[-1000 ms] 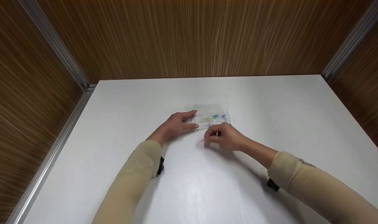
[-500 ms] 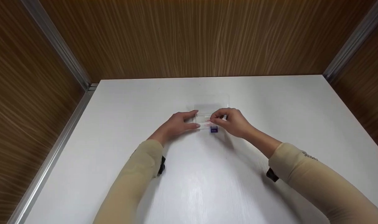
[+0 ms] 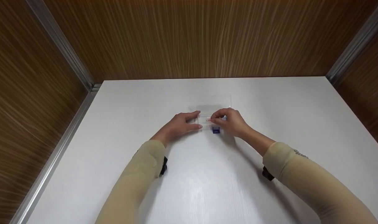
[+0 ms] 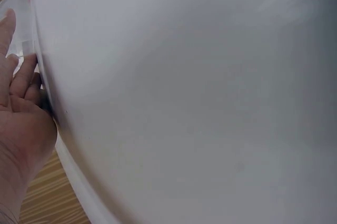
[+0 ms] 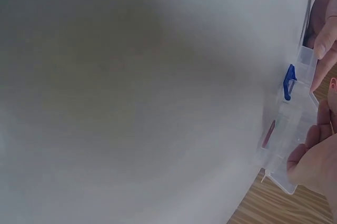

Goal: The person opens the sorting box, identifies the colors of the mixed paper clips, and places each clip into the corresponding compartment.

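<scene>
Long beige close-fitting sleeves on both arms. Bare left hand (image 3: 180, 124) and right hand (image 3: 231, 122). Black strap under each forearm. Small grey marking on right sleeve.

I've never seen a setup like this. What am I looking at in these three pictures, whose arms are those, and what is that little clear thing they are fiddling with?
No machine here: a person works with two bare hands. The wide picture comes from a camera on their head, looking down at a white table with wooden walls around it. The other two come from cameras strapped to each wrist, so they look sideways and blurry.

On the table lies a small clear plastic box with its lid open. The left hand rests against the box's left end with straight fingers. The right hand pinches a small pink piece over the box. A blue clasp sits on the box's near edge; the right wrist view shows it too.
</scene>
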